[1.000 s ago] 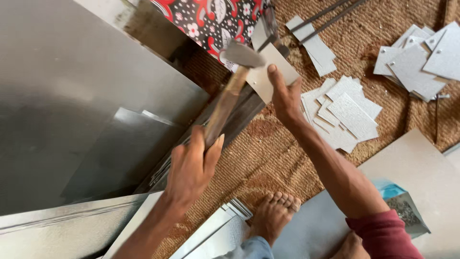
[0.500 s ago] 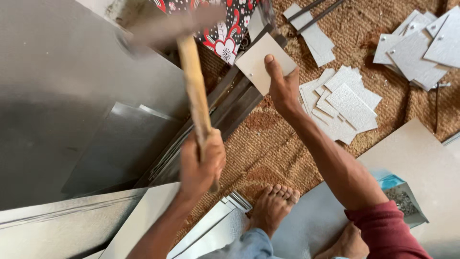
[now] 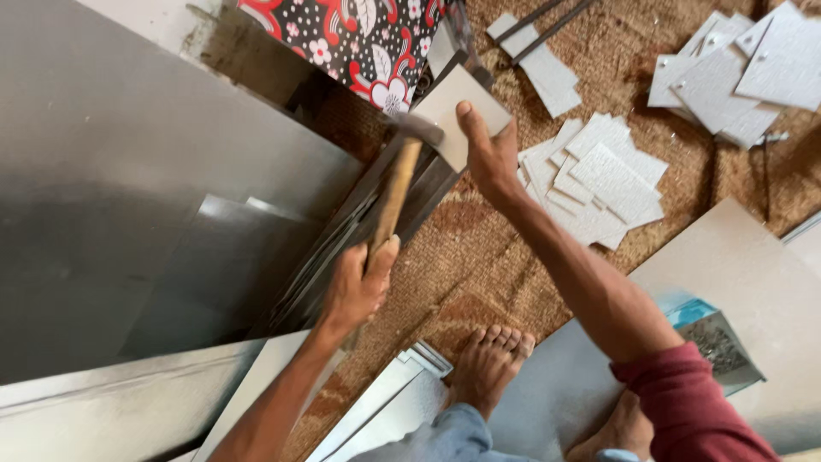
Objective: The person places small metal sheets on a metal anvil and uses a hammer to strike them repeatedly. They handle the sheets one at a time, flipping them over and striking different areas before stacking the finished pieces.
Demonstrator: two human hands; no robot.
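My left hand (image 3: 359,287) grips the wooden handle of a hammer (image 3: 395,188). Its metal head lies down against a small pale metal piece (image 3: 453,107). My right hand (image 3: 487,154) presses that piece flat onto a dark metal bar (image 3: 368,222) that runs diagonally over the woven mat. My thumb lies along the piece's right edge. My right sleeve is dark red.
Large grey metal sheets (image 3: 128,188) fill the left side. Piles of small textured metal pieces (image 3: 599,175) lie on the brown mat (image 3: 479,257), with more of these cut pieces (image 3: 744,73) at top right. My bare feet (image 3: 487,364) rest on a sheet near a small box of nails (image 3: 714,342). Patterned red-black cloth (image 3: 351,38) sits at the top.
The hammer was down on the piece, then raised high to the upper left, and has now swung back down onto it. My right hand stayed on the piece.
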